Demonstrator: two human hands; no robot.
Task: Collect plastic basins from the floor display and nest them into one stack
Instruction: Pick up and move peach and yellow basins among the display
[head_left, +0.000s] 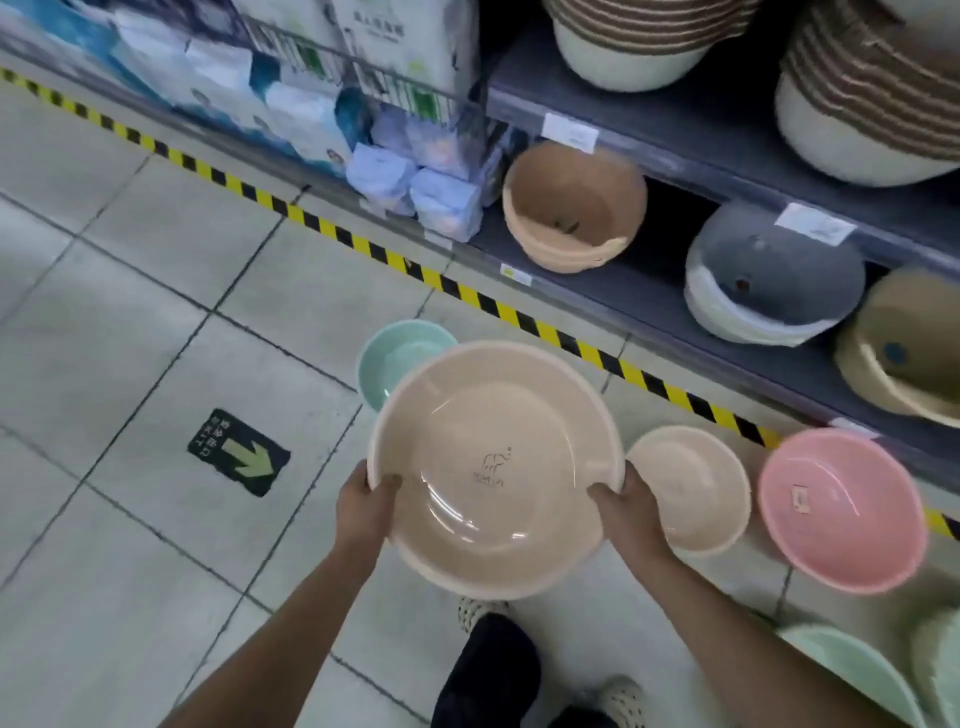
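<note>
Two hands hold one beige basin (496, 467) at frame centre, above the floor.

Left hand (363, 506) and right hand (626, 506) clamp opposite rims, thumbs inside. Collecting seems underway; next, it likely needs lowering over or under another: teal basin (400, 358) behind, cream basin (693, 488) and pink basin (841, 506) right. Open tiles left; shelf (649, 291) edge close upper right.

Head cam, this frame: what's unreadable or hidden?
- Teal basin: near side hidden behind the held beige basin.
- Small cream basin: left rim covered by the right hand.
- Green basin: cut by the bottom-right edge.
- Shelf price tags: blurred, unreadable.
</note>
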